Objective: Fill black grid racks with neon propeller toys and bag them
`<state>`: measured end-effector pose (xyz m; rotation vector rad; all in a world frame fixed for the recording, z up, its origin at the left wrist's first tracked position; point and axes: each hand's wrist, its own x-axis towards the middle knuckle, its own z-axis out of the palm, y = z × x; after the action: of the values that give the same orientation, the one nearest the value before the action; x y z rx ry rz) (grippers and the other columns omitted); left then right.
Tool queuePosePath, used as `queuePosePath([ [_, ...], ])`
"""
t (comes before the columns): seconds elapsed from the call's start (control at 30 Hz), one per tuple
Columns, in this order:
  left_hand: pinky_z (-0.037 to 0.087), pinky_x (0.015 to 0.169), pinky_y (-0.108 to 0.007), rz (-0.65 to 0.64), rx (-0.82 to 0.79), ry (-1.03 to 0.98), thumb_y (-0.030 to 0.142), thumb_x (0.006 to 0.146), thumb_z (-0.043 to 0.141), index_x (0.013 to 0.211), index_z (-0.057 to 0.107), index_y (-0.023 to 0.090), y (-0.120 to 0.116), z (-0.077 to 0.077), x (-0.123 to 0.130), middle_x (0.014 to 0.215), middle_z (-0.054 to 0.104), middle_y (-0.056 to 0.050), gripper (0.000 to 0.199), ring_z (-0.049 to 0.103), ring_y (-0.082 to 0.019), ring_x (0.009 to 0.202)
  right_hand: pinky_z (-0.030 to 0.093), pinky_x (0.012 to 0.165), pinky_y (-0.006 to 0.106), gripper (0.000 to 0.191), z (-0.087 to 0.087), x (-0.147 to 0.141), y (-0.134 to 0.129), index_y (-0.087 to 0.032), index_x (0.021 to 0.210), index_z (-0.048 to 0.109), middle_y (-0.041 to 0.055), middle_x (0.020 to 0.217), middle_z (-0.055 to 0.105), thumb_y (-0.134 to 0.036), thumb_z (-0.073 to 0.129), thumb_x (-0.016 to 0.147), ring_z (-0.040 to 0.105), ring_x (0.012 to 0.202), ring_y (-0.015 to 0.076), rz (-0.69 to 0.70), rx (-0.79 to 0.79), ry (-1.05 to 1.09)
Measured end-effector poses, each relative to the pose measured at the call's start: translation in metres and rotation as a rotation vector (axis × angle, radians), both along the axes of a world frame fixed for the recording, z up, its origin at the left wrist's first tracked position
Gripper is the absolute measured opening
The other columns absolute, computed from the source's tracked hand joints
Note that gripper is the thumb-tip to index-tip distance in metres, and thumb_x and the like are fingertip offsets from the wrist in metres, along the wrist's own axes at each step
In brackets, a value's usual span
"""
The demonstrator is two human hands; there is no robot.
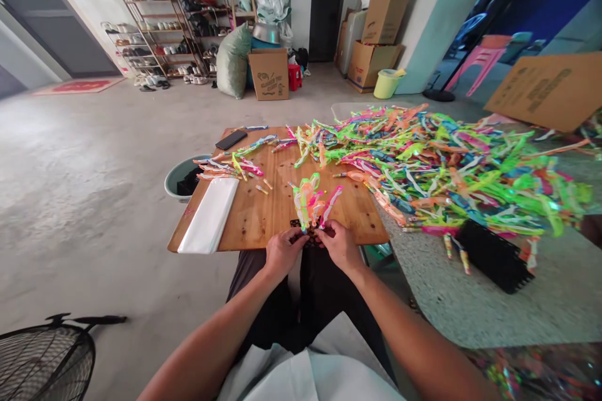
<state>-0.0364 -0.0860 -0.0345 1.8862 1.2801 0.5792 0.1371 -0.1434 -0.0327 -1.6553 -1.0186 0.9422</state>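
Note:
My left hand and my right hand meet at the front edge of the wooden board, both with fingers pinched. Between them is a small black perforated tray, partly hidden by the fingers. Several bright plastic toy pieces stand up from it: neon green ones by my left fingertips, orange ones in the middle, and a pink-and-white one by my right fingertips. My left fingers grip the tray's left side or the base of the green piece; I cannot tell which. My right fingers close at the foot of the pink-and-white piece.
A big heap of neon toy pieces covers the stone table at right, near a black tray stack. On the board lie white plastic bags, a phone and loose pieces. A basin stands left; a fan lower left.

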Motion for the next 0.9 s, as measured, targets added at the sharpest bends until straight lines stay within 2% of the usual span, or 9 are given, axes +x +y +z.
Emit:
queuePosePath([
  [0.17, 0.042, 0.07, -0.023, -0.007, 0.077, 0.069, 0.037, 0.092, 0.065, 0.104, 0.078, 0.025, 0.016, 0.005, 0.004, 0.093, 0.078, -0.002, 0.021, 0.068, -0.017, 0.083, 0.054, 0.076, 0.031, 0.023, 0.0, 0.0, 0.013, -0.02, 0.091, 0.064, 0.0065, 0.087, 0.073, -0.043, 0.064, 0.087, 0.07, 0.08, 0.0209, 0.008, 0.062, -0.301],
  [0.43, 0.047, 0.078, -0.024, -0.095, 0.192, 0.079, 0.04, 0.094, 0.065, 0.105, 0.076, 0.024, 0.019, 0.0, 0.004, 0.098, 0.078, -0.005, 0.022, 0.069, -0.017, 0.087, 0.052, 0.08, 0.029, 0.019, -0.007, 0.004, 0.016, -0.02, 0.096, 0.069, 0.0062, 0.092, 0.073, -0.038, 0.063, 0.091, 0.069, 0.084, 0.0195, 0.085, 0.102, -0.416],
  [0.53, 0.048, 0.081, -0.025, -0.121, 0.13, 0.04, 0.042, 0.093, 0.066, 0.105, 0.077, 0.024, 0.025, -0.001, 0.004, 0.099, 0.078, -0.004, 0.024, 0.07, -0.018, 0.09, 0.052, 0.076, 0.028, 0.018, -0.002, 0.008, 0.017, -0.02, 0.096, 0.07, 0.0055, 0.087, 0.075, -0.036, 0.064, 0.091, 0.07, 0.081, 0.0198, 0.137, 0.059, -0.374],
  [0.7, 0.051, 0.074, -0.024, -0.051, -0.105, -0.116, 0.042, 0.088, 0.069, 0.097, 0.078, 0.021, 0.037, -0.001, 0.004, 0.089, 0.078, -0.001, 0.025, 0.07, -0.018, 0.082, 0.055, 0.067, 0.025, 0.015, 0.005, 0.016, 0.021, -0.021, 0.095, 0.069, 0.0017, 0.078, 0.075, -0.034, 0.064, 0.09, 0.072, 0.069, 0.0176, 0.171, -0.052, -0.139],
  [0.8, 0.05, 0.073, -0.023, -0.065, -0.134, -0.113, 0.044, 0.087, 0.069, 0.094, 0.078, 0.02, 0.039, 0.001, 0.004, 0.086, 0.078, 0.0, 0.027, 0.07, -0.018, 0.083, 0.055, 0.063, 0.024, 0.015, 0.004, 0.018, 0.022, -0.021, 0.095, 0.068, 0.0009, 0.078, 0.074, -0.034, 0.064, 0.089, 0.072, 0.068, 0.0172, 0.182, -0.057, -0.059],
  [0.9, 0.05, 0.073, -0.024, -0.053, -0.097, -0.052, 0.044, 0.088, 0.068, 0.096, 0.077, 0.021, 0.037, 0.001, 0.005, 0.088, 0.078, 0.0, 0.026, 0.07, -0.018, 0.083, 0.054, 0.062, 0.024, 0.012, 0.004, 0.017, 0.022, -0.021, 0.092, 0.068, 0.001, 0.078, 0.074, -0.032, 0.063, 0.09, 0.072, 0.067, 0.0167, 0.179, -0.057, -0.059],
])
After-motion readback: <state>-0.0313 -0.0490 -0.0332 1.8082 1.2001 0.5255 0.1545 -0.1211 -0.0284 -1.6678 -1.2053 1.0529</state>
